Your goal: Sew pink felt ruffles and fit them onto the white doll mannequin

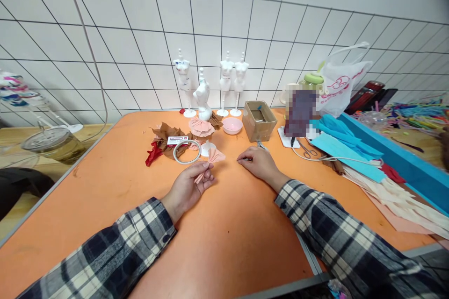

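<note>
My left hand [191,184] pinches a pink pleated piece of crepe paper [215,155] at its gathered middle. The paper fans out above the fingers, and a folded tail hangs below them. My right hand [259,161] rests closed on the orange table to the right of it. A small dark bit shows at its fingers, too little to name. Just beyond that hand lies a grey metal object [261,145], partly hidden. Behind my left hand a roll of white tape [187,161] leans by a small white box [177,140] and crumpled brown crepe paper [164,133].
Several white mannequin forms [202,98] stand along the tiled wall; one wears a pink ruffle [201,127]. A pink bowl [232,126] and a cardboard box [265,130] sit mid-back. Scissors [308,152], a white cable and blue crepe paper [351,156] lie right.
</note>
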The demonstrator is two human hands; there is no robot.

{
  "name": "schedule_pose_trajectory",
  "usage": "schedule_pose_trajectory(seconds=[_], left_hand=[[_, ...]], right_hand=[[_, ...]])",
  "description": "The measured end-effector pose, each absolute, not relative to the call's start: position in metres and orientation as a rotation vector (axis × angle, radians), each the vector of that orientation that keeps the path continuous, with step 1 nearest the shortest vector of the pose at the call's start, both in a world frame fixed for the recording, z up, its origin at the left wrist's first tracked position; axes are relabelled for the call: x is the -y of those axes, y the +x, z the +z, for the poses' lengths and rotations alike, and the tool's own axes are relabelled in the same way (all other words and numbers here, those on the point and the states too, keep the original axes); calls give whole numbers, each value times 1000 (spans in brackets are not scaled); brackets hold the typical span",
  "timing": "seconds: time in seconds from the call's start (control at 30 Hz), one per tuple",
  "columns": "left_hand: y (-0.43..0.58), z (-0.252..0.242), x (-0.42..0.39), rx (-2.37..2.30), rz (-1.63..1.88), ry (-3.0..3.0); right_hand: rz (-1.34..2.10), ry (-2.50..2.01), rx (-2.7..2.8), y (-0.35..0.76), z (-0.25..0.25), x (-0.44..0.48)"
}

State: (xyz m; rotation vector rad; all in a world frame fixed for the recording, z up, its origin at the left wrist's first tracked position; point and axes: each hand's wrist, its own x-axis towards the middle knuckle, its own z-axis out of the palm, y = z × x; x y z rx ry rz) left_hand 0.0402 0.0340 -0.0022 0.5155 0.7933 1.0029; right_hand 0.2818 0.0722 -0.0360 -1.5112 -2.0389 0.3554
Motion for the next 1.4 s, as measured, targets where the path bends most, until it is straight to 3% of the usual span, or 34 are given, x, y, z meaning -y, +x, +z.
schedule_pose_trajectory(seconds=[0.13,0.33,0.47,0.53,0.63,0.77,0.97,1.4], left_hand=[[39,-4,-35,-780,993,546],[40,-9,-35,-839,1023,669],[43,-10,-33,-1025,1118,1103],[43,-9,-32,-1161,1127,1397],[41,-8,-30,-1273,1084,1758],[44,-8,-21,-1227,887,2216],[60,-6,-2,-1079,813,2318],[59,-7,0,-1107,788,2185]], right_hand=[[566,-1561,1829,283,-39,-74],[395,-1299,1551,278,-17,-53],[1102,-928,1430,251,-8,-19],[1275,-815,1473,236,-11,-5],[1133,-880,1515,222,-17,6],[689,-1019,1585,220,-12,6],[186,-1301,1990,224,4,0],[166,-1379,1970,229,-2,-6]])
